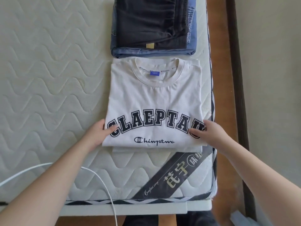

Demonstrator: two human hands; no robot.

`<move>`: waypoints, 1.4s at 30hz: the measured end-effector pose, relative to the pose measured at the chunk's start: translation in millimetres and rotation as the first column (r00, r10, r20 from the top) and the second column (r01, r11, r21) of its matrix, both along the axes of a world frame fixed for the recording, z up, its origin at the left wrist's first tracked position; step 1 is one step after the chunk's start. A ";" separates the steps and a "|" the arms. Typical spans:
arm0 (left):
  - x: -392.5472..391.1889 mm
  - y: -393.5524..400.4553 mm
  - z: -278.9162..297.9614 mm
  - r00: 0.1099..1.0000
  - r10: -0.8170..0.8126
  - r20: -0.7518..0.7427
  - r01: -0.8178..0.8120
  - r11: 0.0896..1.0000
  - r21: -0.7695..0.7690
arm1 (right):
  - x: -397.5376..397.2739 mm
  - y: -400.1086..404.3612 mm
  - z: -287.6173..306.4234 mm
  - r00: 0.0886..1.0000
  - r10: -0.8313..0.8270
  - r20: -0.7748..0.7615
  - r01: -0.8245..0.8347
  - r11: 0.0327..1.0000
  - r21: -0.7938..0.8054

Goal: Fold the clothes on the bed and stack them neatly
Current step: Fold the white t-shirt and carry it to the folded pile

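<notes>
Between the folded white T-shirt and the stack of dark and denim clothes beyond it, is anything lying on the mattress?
Nothing: in the head view, only a thin strip of bare quilted mattress separates the white T-shirt from the stack of dark and denim clothes.

dark folded garment cut off at top, fingers under t-shirt

A cream cotton T-shirt folded into a neat rectangle lies flat near the mattress's right edge, collar pointing away, with a small blue neck label, arched dark block lettering across the chest and a dark script logo beneath; a lower folded layer peeks out along its near edge. Just beyond the collar sits a stack of two folded garments: a black ribbed-fabric piece on top; folded blue denim jeans underneath, showing at the near edge and right side.
</notes>
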State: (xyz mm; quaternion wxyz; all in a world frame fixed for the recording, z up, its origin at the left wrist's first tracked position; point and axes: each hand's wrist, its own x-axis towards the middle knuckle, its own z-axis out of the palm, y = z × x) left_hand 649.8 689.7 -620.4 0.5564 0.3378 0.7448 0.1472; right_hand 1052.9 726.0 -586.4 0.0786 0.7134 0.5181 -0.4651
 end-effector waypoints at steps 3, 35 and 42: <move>9.4 -12.5 -1.8 0.984 0.023 -0.178 -0.005 0.994 0.106 | 2.3 -9.7 0.2 0.995 -0.079 0.066 0.068 0.987 0.146; 52.4 -84.4 -11.1 0.941 0.314 -0.126 -0.302 0.947 0.104 | -10.1 -88.7 -22.3 0.908 -0.418 0.015 0.414 0.904 0.103; 74.5 -87.8 3.8 0.625 0.232 -0.745 0.206 0.872 0.444 | -30.4 -88.3 -19.8 0.905 -0.309 0.292 0.146 0.871 0.470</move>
